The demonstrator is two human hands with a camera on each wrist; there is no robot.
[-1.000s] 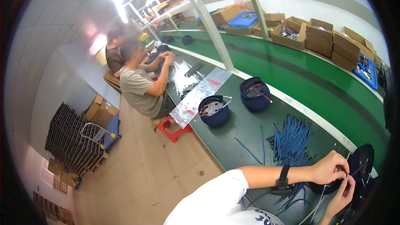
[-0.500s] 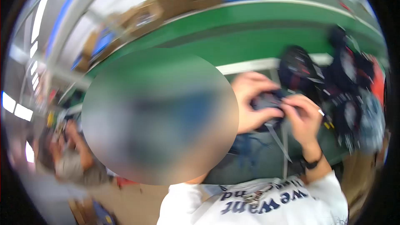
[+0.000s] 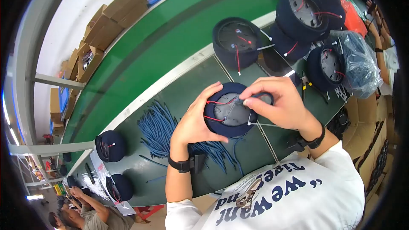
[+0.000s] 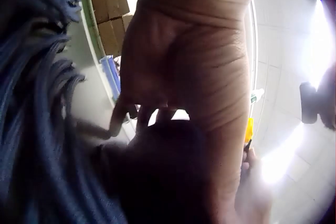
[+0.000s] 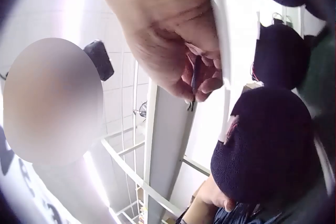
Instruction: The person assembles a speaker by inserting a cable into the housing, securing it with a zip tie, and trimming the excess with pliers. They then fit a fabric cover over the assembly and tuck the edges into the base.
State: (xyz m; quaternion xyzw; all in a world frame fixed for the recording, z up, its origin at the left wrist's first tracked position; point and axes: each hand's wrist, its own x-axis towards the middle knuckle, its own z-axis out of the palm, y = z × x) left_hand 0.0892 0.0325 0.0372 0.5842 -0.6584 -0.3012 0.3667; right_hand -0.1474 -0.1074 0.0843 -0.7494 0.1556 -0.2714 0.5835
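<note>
Navy cloth-covered round housing (image 3: 232, 132): at mid-table in front of me, grey inner face (image 3: 239, 117) up, 2 red wires (image 3: 215, 119) crossing its left edge. Cannot tell whether its underside touches the tabletop (image 3: 179, 96). My left hand (image 3: 194, 117) grips the left rim, fingers at the far edge, thumb at the near one. My right hand (image 3: 279, 102) pinches a looped dark blue cord (image 3: 266, 96) between thumb and forefinger, over the housing's right half. White tie (image 3: 268, 125) runs off its right edge, under my right hand.

Blue cord bundle (image 3: 157, 130) lies close on the left, reaching below my left hand: tight side. Far side: a strip of tabletop, then the white rail (image 3: 183, 72). Second housing (image 3: 232, 55) sits at that rail. Right: yellow-handled tool (image 3: 303, 86), more housings (image 3: 326, 66), clear plastic bag (image 3: 362, 66). Far left: 2 housings (image 3: 114, 145).
</note>
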